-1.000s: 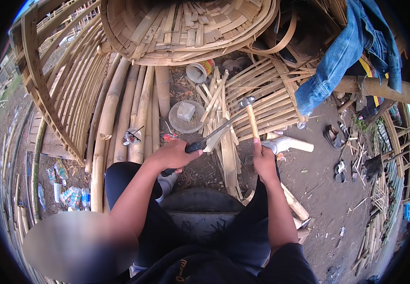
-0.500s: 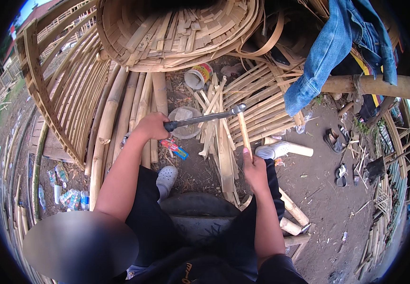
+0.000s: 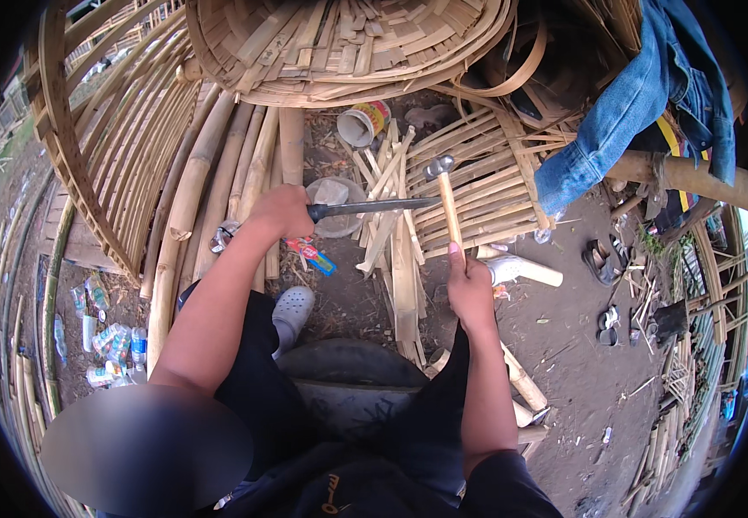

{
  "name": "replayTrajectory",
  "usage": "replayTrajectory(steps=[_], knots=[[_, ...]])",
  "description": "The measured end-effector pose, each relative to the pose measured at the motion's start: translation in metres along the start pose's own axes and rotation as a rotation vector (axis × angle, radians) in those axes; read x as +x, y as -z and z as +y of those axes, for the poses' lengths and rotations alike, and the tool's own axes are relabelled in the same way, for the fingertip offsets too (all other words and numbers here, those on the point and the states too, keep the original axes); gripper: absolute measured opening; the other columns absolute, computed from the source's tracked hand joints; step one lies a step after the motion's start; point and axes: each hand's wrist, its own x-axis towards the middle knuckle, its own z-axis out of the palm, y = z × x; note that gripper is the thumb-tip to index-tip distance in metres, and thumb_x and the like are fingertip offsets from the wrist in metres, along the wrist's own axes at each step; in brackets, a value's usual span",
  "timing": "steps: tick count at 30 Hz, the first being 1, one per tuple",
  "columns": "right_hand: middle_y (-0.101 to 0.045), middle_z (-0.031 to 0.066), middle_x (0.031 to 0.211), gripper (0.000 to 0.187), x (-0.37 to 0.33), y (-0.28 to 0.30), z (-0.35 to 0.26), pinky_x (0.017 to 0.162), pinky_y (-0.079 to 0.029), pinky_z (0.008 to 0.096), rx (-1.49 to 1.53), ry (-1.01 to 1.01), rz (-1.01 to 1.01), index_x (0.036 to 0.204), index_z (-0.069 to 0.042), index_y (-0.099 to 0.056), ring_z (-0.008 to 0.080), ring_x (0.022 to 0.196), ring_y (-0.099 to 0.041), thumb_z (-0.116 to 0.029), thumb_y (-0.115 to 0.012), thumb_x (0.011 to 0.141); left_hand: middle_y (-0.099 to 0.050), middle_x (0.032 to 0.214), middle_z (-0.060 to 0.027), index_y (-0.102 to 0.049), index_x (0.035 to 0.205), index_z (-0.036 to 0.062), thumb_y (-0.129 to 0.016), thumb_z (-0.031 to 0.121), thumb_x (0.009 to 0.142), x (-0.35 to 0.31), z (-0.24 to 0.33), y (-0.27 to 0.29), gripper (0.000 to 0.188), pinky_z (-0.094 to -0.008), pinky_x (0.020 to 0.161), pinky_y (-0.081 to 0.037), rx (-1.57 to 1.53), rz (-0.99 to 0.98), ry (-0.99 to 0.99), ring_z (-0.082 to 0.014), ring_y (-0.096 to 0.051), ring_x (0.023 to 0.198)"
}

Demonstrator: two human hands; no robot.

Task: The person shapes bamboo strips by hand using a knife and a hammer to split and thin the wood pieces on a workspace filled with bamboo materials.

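Note:
My left hand (image 3: 282, 212) is closed on a long, narrow dark metal tool (image 3: 374, 206) with a black grip, pointing right. Whether it is a blade or a bar I cannot tell. In my right hand (image 3: 471, 289) is a hammer (image 3: 449, 203) with a pale wooden handle and a rounded metal head. The hammer stands head up, away from me, its handle at the tip of the dark tool; I cannot tell if they touch. Beneath both lies a pile of split bamboo strips (image 3: 402, 259), next to a slatted bamboo panel (image 3: 482, 186).
A large woven bamboo basket (image 3: 357, 82) stands ahead, with a denim garment (image 3: 607, 121) hanging at the right. Bamboo poles (image 3: 197, 186) and a curved slatted frame (image 3: 89, 194) are at left. A tub (image 3: 364, 123), a basin (image 3: 337, 226), bottles (image 3: 119, 344) and footwear (image 3: 600, 263) lie around.
The hammer head has risen away from me; it was over the dark tool's far end and is now beyond it. My right hand has shifted slightly away, the left slightly up.

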Motion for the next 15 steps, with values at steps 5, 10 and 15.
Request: replayTrajectory(steps=[5,10,15], knots=[[-0.041,-0.0001,0.052,0.048,-0.011,0.055,-0.079,0.044,-0.031,0.0287,0.469,0.273,0.267,0.064,-0.004,-0.045,0.0077,0.047,-0.036,-0.036,-0.044,0.100,-0.067,0.099,-0.0179,-0.072,0.091,0.0060,-0.057,0.011,0.064,0.001,-0.011,-0.001,0.031,-0.0390,0.085,-0.052,0.005,-0.048,0.019,-0.0320,-0.064,0.096],[-0.047,0.0146,0.048,0.055,-0.007,-0.026,0.024,0.046,-0.041,0.0390,0.025,0.327,0.285,0.064,0.003,-0.049,0.0287,0.043,-0.051,-0.039,-0.041,0.098,-0.067,0.099,-0.0193,-0.072,0.091,0.0053,-0.056,0.010,0.064,0.002,-0.008,-0.003,0.031,-0.0399,0.086,-0.052,-0.022,-0.052,0.001,-0.0329,-0.064,0.097],[-0.059,0.0344,0.075,0.062,-0.042,-0.066,0.123,0.077,-0.048,0.0505,-0.387,-0.143,-0.222,0.076,0.010,-0.064,0.0488,0.081,-0.061,-0.047,-0.048,0.093,-0.066,0.100,-0.0213,-0.069,0.097,0.0009,-0.058,0.012,0.067,0.019,-0.029,-0.024,0.034,-0.0403,0.088,-0.051,-0.144,0.102,0.161,-0.0345,-0.063,0.099]])
